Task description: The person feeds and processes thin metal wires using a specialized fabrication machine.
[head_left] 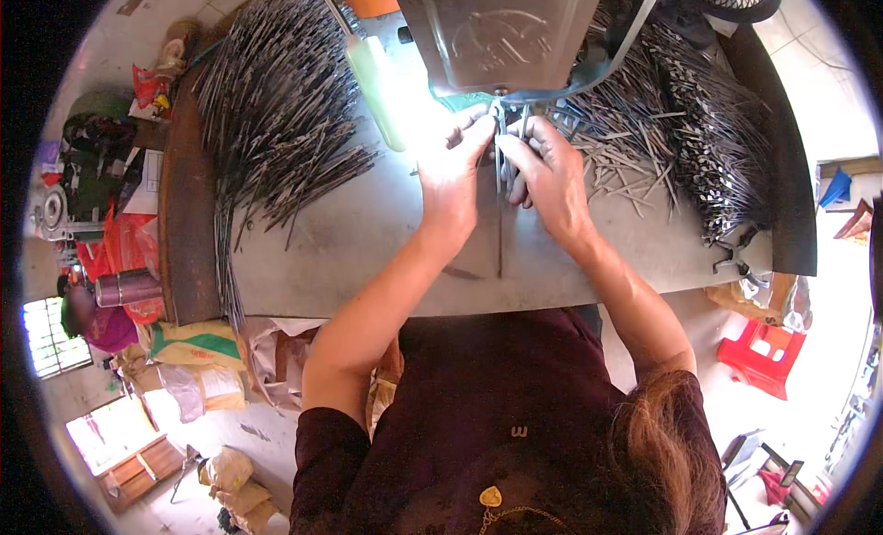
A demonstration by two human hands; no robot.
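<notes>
Close under a grey machine head (501,38), my two hands work side by side. My left hand (451,172) is closed, thumb and fingers pinched at the upper end of a thin metal rod (500,245). That rod points down toward me over the table. My right hand (552,176) is curled with its thumb against the same rod, and further narrow metal pieces show between its fingers. Exactly where the rod's tip meets the machine is hidden by my fingers and the glare of a pale green lamp (379,93).
A large heap of thin dark rods (285,103) covers the table's left. Another bundle of rods (713,121) lies at the right, beside loose short flat strips (625,162). A raised dark rim (796,167) borders the grey tabletop (368,268). A red stool (763,356) stands at the right.
</notes>
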